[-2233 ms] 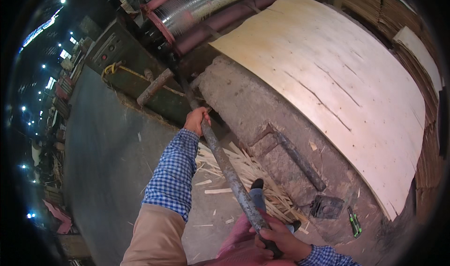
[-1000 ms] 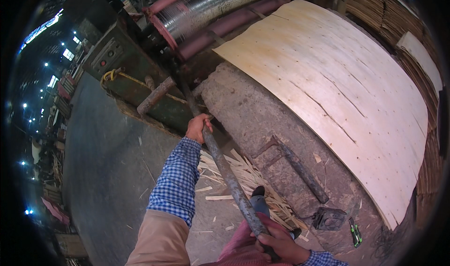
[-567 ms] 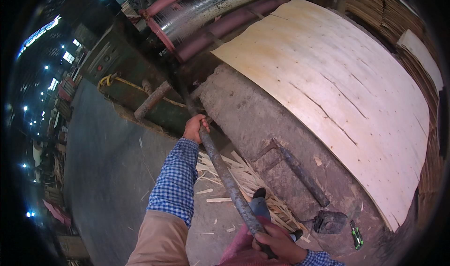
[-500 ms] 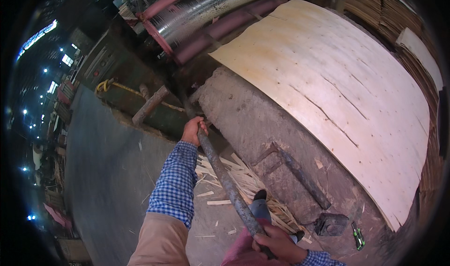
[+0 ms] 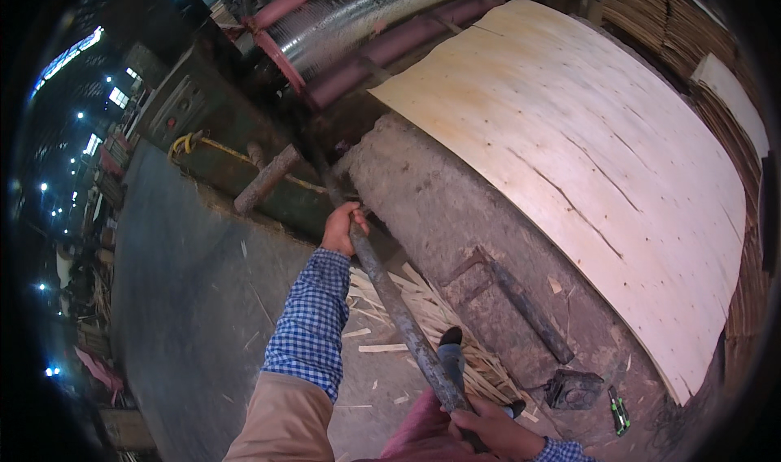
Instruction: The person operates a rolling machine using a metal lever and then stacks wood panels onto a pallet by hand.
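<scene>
Head view shows left hand (image 5: 342, 228) and right hand (image 5: 486, 426) clenched on the long iron bar (image 5: 399, 311), whose hidden tip may slip off, probably near the veneer sheet (image 5: 586, 161).

No packages, labels, signs or lit screens can be made out anywhere in the head view. The nearest thing to one is a grey control panel (image 5: 175, 108) on the machine at about ten o'clock, a tilted rectangular plate with a few small dark and red buttons; any markings on it are too small to tell.
</scene>
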`<act>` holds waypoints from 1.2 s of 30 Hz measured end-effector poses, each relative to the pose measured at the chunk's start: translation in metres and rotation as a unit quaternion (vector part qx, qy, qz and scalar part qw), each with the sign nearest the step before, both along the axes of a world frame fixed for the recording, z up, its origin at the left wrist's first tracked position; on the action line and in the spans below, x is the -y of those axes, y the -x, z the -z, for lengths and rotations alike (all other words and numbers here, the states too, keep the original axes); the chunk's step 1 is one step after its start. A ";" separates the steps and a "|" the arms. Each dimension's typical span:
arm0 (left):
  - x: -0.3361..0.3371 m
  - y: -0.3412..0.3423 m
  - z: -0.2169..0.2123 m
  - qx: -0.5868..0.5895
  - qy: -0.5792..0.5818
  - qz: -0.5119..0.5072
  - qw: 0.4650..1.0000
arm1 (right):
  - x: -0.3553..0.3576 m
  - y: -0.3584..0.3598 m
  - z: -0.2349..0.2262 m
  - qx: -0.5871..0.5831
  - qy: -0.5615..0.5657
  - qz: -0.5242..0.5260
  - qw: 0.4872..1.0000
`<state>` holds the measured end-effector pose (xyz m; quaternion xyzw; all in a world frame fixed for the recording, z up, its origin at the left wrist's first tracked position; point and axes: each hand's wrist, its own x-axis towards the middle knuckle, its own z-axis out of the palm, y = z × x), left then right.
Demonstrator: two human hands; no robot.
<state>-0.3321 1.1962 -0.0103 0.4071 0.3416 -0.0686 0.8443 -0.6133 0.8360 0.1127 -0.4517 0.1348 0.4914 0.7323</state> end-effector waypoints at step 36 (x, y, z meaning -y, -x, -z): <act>0.009 0.009 0.003 0.045 0.093 -0.007 0.995 | 0.017 -0.010 -0.028 0.052 0.036 -0.041 0.997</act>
